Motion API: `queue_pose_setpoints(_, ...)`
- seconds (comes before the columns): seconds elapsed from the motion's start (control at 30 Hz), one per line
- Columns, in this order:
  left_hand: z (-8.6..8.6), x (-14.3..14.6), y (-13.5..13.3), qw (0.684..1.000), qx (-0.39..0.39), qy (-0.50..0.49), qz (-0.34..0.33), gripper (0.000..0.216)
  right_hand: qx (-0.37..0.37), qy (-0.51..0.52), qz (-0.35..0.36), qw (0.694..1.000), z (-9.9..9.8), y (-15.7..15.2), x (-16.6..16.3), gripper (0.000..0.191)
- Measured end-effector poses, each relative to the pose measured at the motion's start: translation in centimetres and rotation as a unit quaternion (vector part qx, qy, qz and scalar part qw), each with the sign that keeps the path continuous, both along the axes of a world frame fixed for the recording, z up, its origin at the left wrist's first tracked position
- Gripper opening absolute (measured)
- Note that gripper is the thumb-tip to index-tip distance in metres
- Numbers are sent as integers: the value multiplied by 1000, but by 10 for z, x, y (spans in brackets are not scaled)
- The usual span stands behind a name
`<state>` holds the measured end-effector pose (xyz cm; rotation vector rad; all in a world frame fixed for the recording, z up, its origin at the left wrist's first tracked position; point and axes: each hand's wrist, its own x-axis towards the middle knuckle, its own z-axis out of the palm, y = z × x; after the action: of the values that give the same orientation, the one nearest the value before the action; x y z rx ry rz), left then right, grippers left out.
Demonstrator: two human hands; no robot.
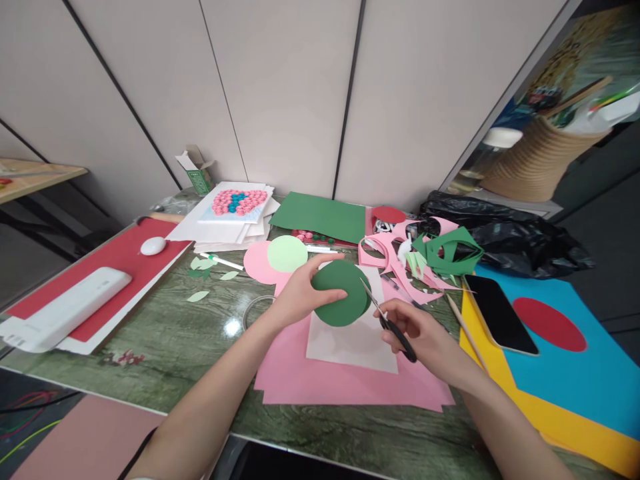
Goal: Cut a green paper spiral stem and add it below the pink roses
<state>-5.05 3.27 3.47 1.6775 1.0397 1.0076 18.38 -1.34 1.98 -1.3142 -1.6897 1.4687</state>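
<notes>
My left hand [299, 293] pinches a dark green paper circle [345, 297] and holds it up over a white sheet [353, 343] that lies on pink paper [320, 377]. My right hand [425, 333] grips black-handled scissors [387, 320]. Their blades point up and left and meet the right edge of the green circle.
A phone [500, 312] lies on yellow [550, 413] and blue paper [590, 373] with a red oval [550, 323] at the right. Pink and green scraps [430, 257], a pale green circle [287, 253], a green sheet [320, 217], white keyboard [65, 310] and mouse [153, 246] lie around.
</notes>
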Motion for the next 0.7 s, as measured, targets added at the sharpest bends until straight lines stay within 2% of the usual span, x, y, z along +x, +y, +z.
queue_pose_setpoints(0.27, 1, 1, -1, 999, -29, -1, -24, 51, -2, 6, 4, 1000, 2, 1, 0, 26)
queue_pose_setpoints(0.7, 2, 4, -2, 999, -16, 8, -45, 53, 1, 4, 1, 1000, -1, 1, 0, 25)
